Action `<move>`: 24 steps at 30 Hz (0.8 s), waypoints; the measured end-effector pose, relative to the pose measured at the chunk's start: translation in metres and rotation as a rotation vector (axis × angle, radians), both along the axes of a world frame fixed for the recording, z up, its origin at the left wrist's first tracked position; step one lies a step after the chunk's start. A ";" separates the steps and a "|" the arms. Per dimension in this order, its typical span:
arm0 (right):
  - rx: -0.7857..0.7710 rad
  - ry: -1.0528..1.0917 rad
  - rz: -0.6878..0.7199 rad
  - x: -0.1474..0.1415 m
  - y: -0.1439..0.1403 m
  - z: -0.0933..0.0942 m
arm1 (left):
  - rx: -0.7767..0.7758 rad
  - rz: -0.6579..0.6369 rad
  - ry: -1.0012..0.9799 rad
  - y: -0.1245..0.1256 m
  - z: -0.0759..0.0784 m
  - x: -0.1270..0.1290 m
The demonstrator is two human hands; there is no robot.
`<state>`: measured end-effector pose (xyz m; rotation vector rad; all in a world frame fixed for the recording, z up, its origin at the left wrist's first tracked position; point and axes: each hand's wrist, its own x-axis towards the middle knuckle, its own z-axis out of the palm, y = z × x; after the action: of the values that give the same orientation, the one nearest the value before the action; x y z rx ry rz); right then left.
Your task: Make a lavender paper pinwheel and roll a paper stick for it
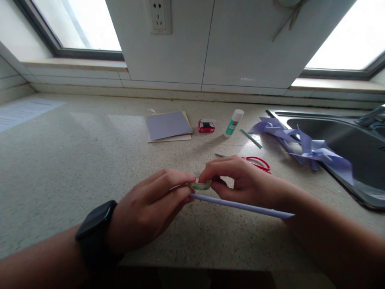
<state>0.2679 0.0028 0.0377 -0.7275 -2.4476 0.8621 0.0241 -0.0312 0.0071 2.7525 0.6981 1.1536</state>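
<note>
My left hand point(156, 192), with a dark watch on the wrist, is closed on one end of a thin lilac rolled-paper stick point(240, 205). The stick points right, its far end close to my right forearm. Just above that end sits a small roll of clear tape point(200, 186) with a green-marked core, touched by the fingers of my left hand too. My right hand point(231, 176) is closed, its thumb and fingertips pinching the tape's right side. Red-handled scissors point(258, 162) lie behind my right hand, which partly hides them.
Behind my hands are stacked paper sheets point(168, 125), a small red box point(206, 126), an upright glue stick point(234, 123) and a thin green stick point(251, 138). Lilac paper pinwheels point(313, 150) rest over the edge of a steel sink point(355, 160). A printed sheet point(27, 112) lies far left.
</note>
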 end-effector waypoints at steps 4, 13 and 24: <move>-0.010 0.006 -0.021 -0.001 -0.001 -0.002 | 0.003 -0.007 0.006 0.000 -0.001 0.001; 0.006 0.023 -0.030 -0.004 -0.004 -0.006 | -0.091 -0.045 -0.018 0.000 -0.005 0.000; -0.022 0.052 -0.040 -0.005 -0.005 -0.003 | -0.014 -0.019 0.001 -0.001 -0.005 0.001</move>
<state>0.2627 -0.0018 0.0342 -0.7507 -2.3734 0.8834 0.0251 -0.0321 0.0019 2.7422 0.6766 1.1388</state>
